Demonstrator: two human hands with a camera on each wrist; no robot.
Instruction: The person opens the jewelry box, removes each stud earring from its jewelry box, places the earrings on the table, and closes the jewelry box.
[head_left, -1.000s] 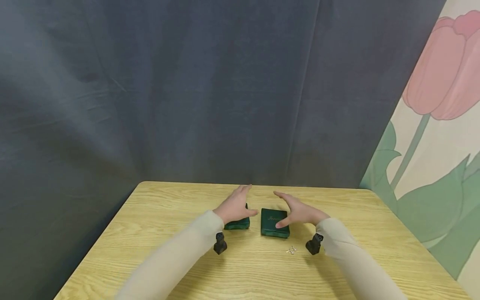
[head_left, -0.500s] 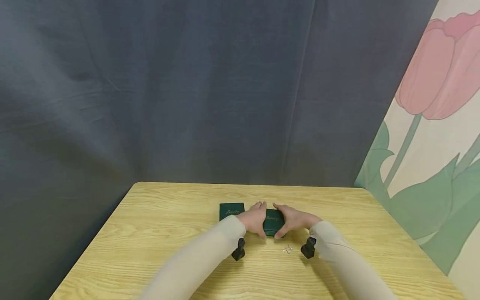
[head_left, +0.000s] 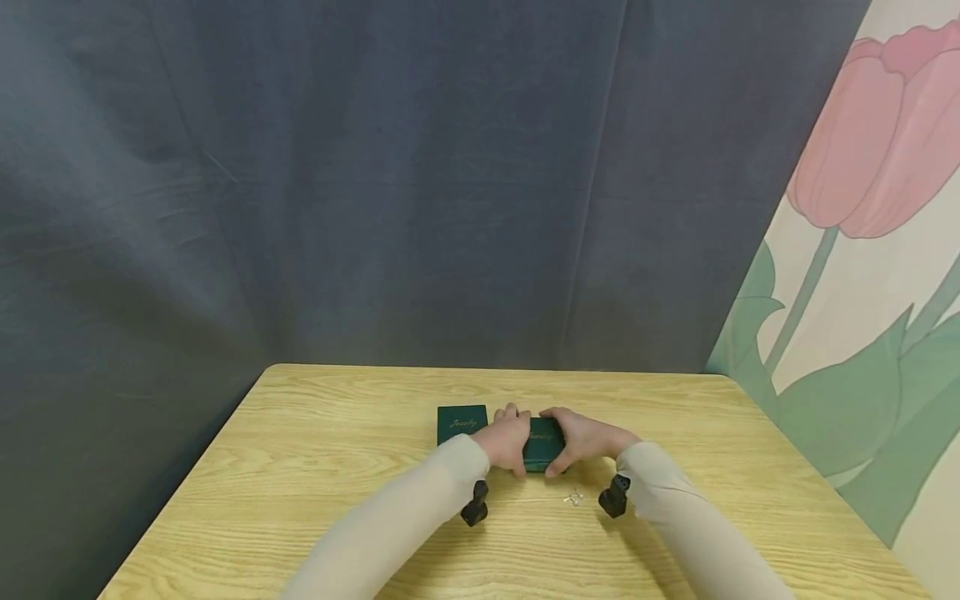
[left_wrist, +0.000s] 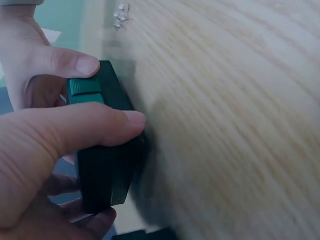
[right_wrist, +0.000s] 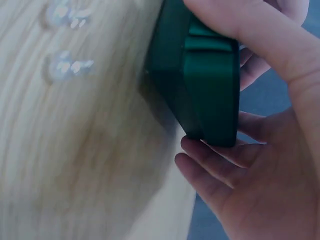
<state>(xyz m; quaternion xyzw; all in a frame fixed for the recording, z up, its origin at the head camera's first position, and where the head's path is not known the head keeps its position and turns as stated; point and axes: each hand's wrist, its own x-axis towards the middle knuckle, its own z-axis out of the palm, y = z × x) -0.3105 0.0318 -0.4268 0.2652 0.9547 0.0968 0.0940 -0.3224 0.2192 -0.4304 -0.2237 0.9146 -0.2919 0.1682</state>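
A dark green jewelry box (head_left: 543, 443) with gold script on its lid sits between my two hands. My left hand (head_left: 507, 439) grips its left side, thumb along the front and fingers at the back. From the right, my right hand (head_left: 587, 437) holds it the same way, thumb near the front corner. In the left wrist view both thumbs lie on the ribbed front of the box (left_wrist: 102, 170), and its lid looks closed. A second green box (head_left: 459, 421) with similar script lies just left, partly hidden by my left hand and sleeve.
Small silvery pieces that look like earrings (head_left: 574, 497) lie on the wooden table (head_left: 337, 467) in front of the held box. A dark blue curtain (head_left: 420, 183) hangs behind the table, and a tulip-painted wall (head_left: 847, 333) stands at the right.
My left hand has moved right, from over the left box to the right box. My right hand has come in against its other side. Both hands now grip that box.
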